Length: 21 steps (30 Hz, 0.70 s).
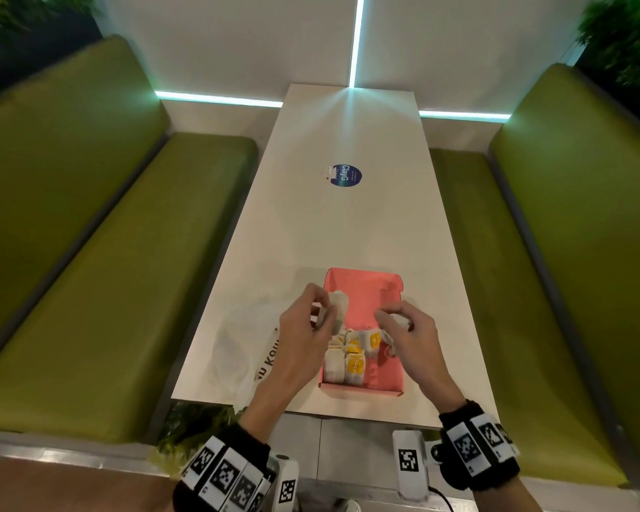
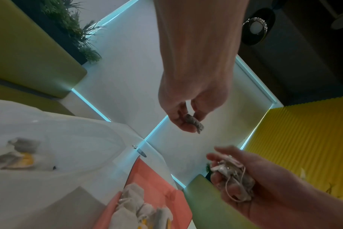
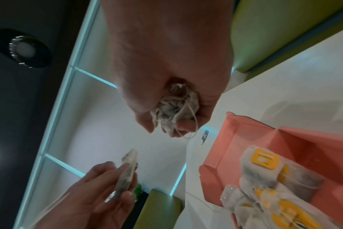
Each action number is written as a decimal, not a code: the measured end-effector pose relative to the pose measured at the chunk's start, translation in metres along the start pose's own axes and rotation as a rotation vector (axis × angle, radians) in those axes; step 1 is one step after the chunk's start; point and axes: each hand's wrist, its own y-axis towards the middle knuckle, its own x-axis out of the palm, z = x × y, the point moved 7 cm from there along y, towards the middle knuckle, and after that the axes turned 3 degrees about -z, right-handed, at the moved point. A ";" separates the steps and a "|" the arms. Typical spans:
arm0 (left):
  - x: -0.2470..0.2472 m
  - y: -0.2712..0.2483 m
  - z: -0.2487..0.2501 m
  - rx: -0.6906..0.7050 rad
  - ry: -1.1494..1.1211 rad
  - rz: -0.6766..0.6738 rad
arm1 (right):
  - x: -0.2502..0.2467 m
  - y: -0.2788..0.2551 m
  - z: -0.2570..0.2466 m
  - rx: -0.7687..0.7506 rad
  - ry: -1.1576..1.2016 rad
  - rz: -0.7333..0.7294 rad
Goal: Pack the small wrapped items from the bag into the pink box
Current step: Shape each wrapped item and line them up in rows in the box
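Observation:
The pink box lies open near the table's front edge, with several white wrapped items with yellow tags packed in its near left part. My left hand hovers over the box's left wall and pinches one flat white wrapped item, also seen edge-on. My right hand is above the middle of the box, gripping a crumpled bundle of wrapped items with strings. The clear plastic bag lies left of the box, with more items inside.
The white table runs away from me, with a round blue sticker on its middle. Green benches flank both sides. A white wall with light strips closes the far end.

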 end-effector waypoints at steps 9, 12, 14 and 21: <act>-0.001 -0.005 0.001 -0.036 -0.123 0.015 | 0.047 -0.011 -0.013 0.029 -0.079 -0.377; -0.008 -0.004 -0.002 -0.016 -0.084 0.042 | 0.049 -0.014 -0.010 0.079 -0.079 -0.381; -0.011 -0.003 -0.004 0.000 -0.059 0.047 | 0.048 -0.013 -0.013 0.057 -0.099 -0.369; -0.013 -0.004 -0.013 -0.030 -0.053 -0.105 | 0.026 -0.008 -0.041 -0.077 -0.129 -0.304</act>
